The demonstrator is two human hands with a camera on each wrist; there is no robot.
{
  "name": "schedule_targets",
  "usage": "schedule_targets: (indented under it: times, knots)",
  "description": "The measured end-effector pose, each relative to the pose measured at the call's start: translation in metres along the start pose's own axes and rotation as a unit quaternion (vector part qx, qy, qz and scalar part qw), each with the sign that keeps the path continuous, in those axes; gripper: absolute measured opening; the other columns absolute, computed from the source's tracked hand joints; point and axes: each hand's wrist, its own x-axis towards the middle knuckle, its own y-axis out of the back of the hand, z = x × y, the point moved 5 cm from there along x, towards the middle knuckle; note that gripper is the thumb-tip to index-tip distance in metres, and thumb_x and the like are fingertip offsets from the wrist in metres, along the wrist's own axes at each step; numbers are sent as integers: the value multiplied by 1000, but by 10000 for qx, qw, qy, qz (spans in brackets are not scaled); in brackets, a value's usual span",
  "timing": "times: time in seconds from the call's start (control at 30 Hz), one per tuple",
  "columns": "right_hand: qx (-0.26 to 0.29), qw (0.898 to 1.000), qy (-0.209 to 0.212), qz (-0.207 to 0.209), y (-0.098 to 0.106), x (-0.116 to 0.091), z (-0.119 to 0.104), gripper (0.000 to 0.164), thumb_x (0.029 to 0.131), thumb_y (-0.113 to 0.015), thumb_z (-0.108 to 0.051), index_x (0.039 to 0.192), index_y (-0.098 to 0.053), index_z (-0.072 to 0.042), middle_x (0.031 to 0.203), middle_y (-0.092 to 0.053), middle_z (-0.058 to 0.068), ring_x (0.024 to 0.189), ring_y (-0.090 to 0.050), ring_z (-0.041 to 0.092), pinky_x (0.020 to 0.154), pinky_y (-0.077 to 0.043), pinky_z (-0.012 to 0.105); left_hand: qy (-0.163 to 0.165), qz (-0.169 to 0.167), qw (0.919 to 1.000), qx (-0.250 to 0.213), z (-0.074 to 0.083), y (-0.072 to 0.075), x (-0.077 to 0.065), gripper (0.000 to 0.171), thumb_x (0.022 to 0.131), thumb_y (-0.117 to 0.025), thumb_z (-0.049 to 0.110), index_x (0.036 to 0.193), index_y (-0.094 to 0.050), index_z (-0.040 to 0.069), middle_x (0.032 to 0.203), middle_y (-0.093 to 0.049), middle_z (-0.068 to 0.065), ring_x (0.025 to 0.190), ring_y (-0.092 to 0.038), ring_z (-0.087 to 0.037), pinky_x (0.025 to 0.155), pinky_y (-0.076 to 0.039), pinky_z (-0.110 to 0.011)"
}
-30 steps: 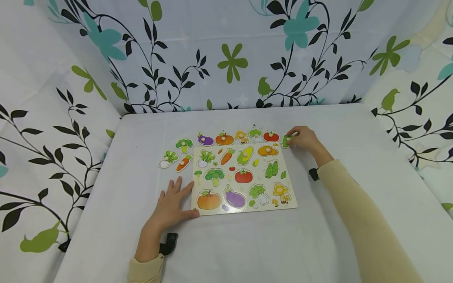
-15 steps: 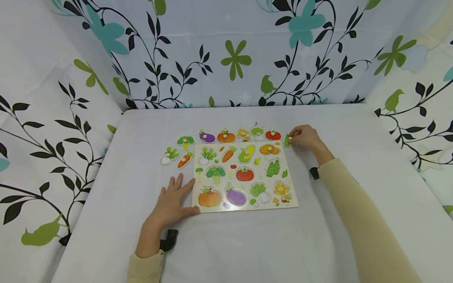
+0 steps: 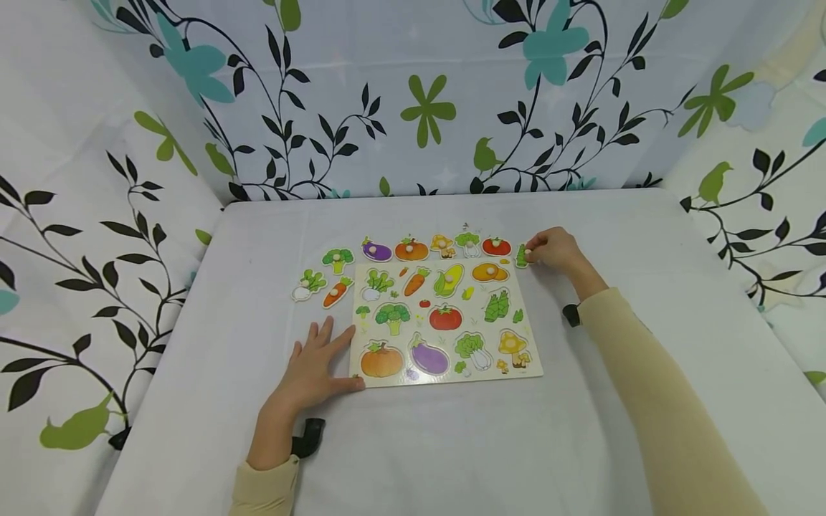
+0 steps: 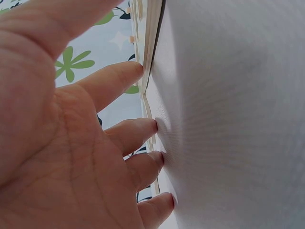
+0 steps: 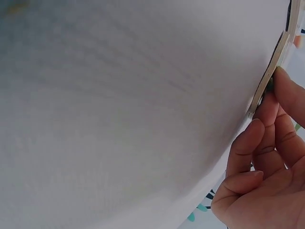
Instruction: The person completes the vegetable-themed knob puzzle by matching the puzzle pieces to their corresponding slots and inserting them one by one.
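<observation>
Right hand (image 3: 556, 249) grasped the green piece (image 3: 522, 256), thumb and fingertips pinching it, other fingers bent in. Green piece was just off the far right corner of the board (image 3: 474, 317), right of the tomato piece (image 3: 497, 247); couldn't tell if it was lifted or touching the board. Left hand (image 3: 311, 369) was released, gripping nothing, fingers spread: thumb at the near left corner of the board, index tip at its left edge, other fingertips down on the table (image 3: 464, 444).

Board lay flat on the table, vegetable pictures facing up. Along its far edge, going left from the tomato piece: cabbage piece (image 3: 468, 246), mushroom piece (image 3: 443, 246), pumpkin piece (image 3: 411, 249), eggplant piece (image 3: 376, 250). Left of the board, near its far corner, a loose cluster: broccoli piece (image 3: 338, 260) farthest back, turnip piece (image 3: 308, 285) leftmost, carrot piece (image 3: 338, 292) nearest the left hand. Corn (image 3: 448, 281) and potato (image 3: 488, 273) were in the board's far row.

Both arms had tan sleeves (image 3: 652, 380), black gear (image 3: 307, 438) at the wrists. Backdrop (image 3: 361, 43) behind had leaves, flowers and birds on it
</observation>
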Motion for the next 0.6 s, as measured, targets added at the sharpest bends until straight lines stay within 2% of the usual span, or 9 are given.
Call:
schedule_targets:
  times: [0.13, 0.33, 0.6]
  knots:
    - [-61, 10000, -4, 75, 2, -6, -1, 26, 92, -65, -15, 112, -62, 0, 114, -56, 18, 97, -48, 28, 79, -43, 34, -6, -5, 10000, -40, 0, -1, -1, 94, 74, -83, 38, 151, -37, 11, 162, -9, -24, 149, 3, -48, 116, 0, -69]
    - [-133, 9989, 375, 253, 5, -21, -5, 27, 90, -68, -18, 109, -64, 0, 101, -59, 13, 91, -48, 26, 74, -42, 33, -4, -5, 10000, -19, -1, -1, -1, 94, 74, -82, 38, 151, -36, 12, 162, -8, -23, 149, 3, -47, 116, 0, -68]
    - [30, 9988, 477, 63, -7, -54, -18, 27, 89, -69, -19, 109, -66, -1, 92, -58, 10, 90, -48, 25, 73, -40, 32, -19, -2, 10000, -61, 0, 0, -1, 93, 74, -83, 38, 151, -37, 11, 162, -9, -24, 149, 3, -48, 116, 1, -69]
